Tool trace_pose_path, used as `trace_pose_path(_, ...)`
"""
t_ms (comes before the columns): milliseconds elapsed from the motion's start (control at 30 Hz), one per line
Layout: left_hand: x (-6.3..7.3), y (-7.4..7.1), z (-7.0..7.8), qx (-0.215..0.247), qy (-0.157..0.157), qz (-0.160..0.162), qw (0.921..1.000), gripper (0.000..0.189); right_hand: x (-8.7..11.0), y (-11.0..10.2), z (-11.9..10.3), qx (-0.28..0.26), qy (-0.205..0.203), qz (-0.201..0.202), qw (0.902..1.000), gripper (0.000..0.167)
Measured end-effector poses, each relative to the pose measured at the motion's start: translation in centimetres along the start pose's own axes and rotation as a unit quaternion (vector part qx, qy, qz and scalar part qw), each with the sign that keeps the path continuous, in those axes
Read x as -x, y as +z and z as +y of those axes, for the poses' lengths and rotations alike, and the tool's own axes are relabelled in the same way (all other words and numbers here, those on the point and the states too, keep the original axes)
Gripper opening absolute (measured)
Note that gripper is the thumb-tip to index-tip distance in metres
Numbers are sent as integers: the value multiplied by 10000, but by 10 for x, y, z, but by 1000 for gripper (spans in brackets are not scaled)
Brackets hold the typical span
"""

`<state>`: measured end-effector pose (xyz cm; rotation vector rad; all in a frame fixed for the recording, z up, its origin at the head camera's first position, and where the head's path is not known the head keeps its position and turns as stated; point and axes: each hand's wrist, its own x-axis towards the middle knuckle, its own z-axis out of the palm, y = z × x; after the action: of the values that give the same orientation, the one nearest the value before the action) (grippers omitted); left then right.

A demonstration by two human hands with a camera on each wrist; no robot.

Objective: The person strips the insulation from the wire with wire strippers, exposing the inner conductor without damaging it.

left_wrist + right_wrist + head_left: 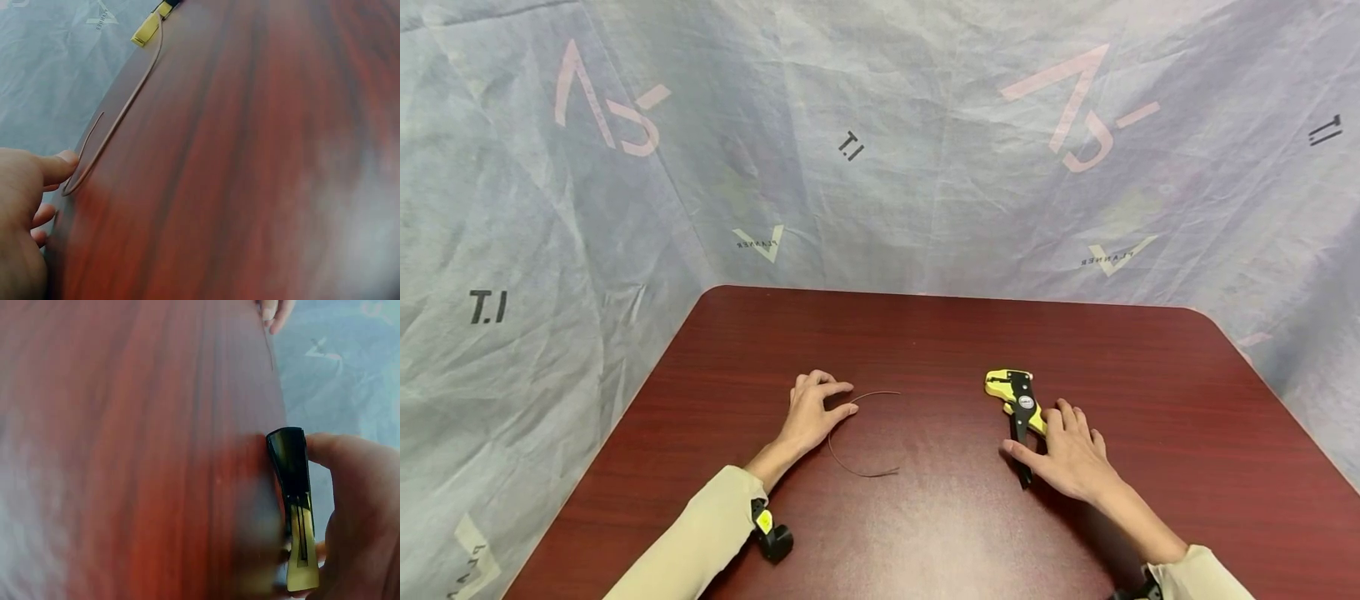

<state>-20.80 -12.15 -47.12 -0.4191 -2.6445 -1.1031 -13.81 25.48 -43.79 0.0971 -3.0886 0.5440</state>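
A thin brown wire [868, 476] lies in an open curve on the table. My left hand [811, 412] is over its bend, thumb and forefinger apart. In the left wrist view the thumb tip is close beside the wire [122, 119]; whether it touches cannot be told. To the right lies a yellow and black wire stripper [1022, 414], its head pointing away from me. Spread over its handles is my right hand [1075, 458], the thumb stretched across the black handle. The right wrist view shows the handle ends [294, 469] between thumb and fingers, loosely surrounded.
The dark red wooden table [940, 350] has rounded far corners. Grey-white printed sheeting [925, 167] hangs behind it and at both sides. A black wrist camera [772, 537] is strapped at the left sleeve's cuff.
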Motion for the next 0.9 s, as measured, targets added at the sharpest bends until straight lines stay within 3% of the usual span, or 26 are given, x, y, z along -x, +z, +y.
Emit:
trace_pose_path(233, -4, 5, 3, -110, -12, 177, 9998, 25, 0, 2, 1, 20, 33, 13, 10000, 84)
trace_pose_path(900, -19, 18, 13, 99, -81, -135, 9998, 21, 1, 5, 0, 61, 101, -9, 9999, 85)
